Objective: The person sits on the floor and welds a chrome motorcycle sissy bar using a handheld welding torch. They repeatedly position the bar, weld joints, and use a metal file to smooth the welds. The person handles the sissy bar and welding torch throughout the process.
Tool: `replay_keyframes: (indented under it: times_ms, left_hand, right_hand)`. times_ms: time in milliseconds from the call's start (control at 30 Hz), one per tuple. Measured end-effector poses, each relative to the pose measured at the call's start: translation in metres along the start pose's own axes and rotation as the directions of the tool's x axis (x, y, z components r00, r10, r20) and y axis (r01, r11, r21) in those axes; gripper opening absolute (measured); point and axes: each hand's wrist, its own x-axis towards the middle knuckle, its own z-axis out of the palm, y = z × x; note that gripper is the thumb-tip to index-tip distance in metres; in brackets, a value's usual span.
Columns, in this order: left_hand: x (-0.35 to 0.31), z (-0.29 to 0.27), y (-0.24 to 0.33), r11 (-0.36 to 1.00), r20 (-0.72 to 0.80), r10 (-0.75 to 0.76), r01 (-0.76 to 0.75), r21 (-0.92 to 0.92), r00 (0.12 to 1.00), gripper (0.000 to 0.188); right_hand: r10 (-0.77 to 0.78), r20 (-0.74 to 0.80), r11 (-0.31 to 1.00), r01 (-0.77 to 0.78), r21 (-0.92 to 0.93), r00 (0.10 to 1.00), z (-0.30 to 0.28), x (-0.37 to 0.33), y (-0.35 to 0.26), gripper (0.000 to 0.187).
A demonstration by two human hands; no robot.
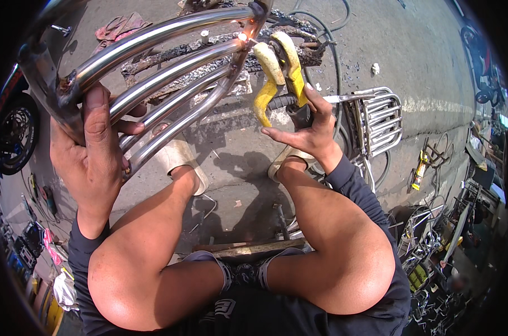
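My left hand (91,145) is closed around the lower left part of a rack of bent, shiny metal tubes (153,37), its thumb pressed against the frame. The rack is held up tilted, its far end higher in the view. My right hand (315,131) loosely holds a yellow welding electrode holder (269,70) with a black handle, thumb and index finger stretched along it. A short electrode reaches from the holder's jaws to the rack's right crosspiece. At that spot a small bright orange glow (242,37) shows on the joint.
A crusty, burnt-looking support (223,87) lies beneath the rack. Another tube rack (383,120) rests on the ground at right, near looping cables (337,61). Metal scraps (427,224) pile up at far right. A motorcycle wheel (18,134) and a grinder (49,201) are at left.
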Motion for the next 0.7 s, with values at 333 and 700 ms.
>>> replay_keyframes:
  times_ms: [333,700]
  left_hand:
    - [-0.0028,-0.0041,-0.0061,1.0,0.01,0.005,-0.005,-0.004,1.0,0.033]
    - [-0.0031,-0.006,0.0007,0.997,-0.005,-0.077,0.077,-0.005,0.997,0.03]
  right_hand:
    - [0.003,0.024,0.993,-0.001,-0.117,1.0,-0.0005,0.0013,-0.0019,0.113]
    - [0.008,0.031,0.995,-0.004,-0.103,0.999,0.0009,0.0033,-0.0027,0.112]
